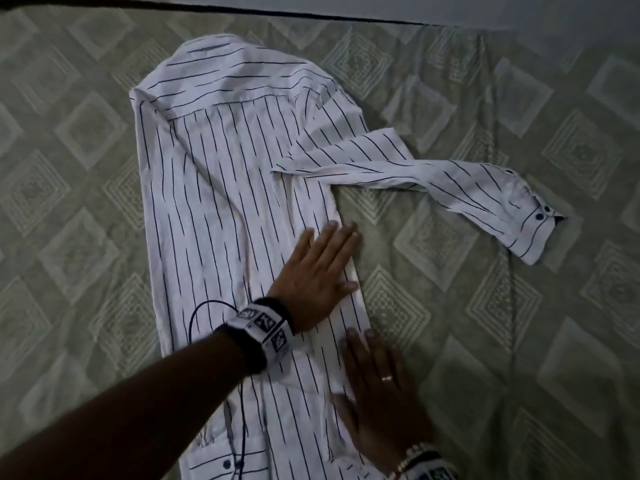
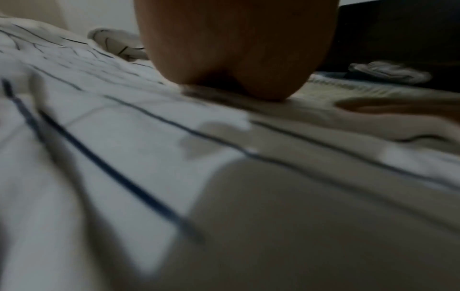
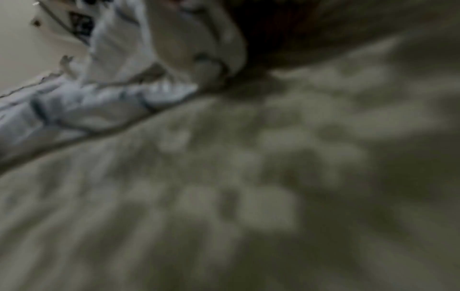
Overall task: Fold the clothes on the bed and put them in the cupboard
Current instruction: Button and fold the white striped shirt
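A white shirt with thin dark stripes (image 1: 221, 188) lies back up on the bed, collar toward the far side. Its right sleeve (image 1: 460, 188) sticks out sideways, cuff with dark buttons at the end. My left hand (image 1: 320, 268) lies flat with straight fingers on the shirt's folded right edge. My right hand (image 1: 375, 386), wearing a ring, presses flat on the same edge nearer to me. In the left wrist view the palm (image 2: 236, 49) rests on the striped cloth (image 2: 119, 137). The right wrist view is blurred and shows the shirt (image 3: 112, 88) beside the bedspread (image 3: 248, 177).
The green bedspread (image 1: 519, 306) with a pale diamond pattern covers the whole bed around the shirt. A dark edge (image 1: 242, 8) runs along the far side, with a pale wall behind. A black cable (image 1: 197, 317) loops from my left wristband over the shirt.
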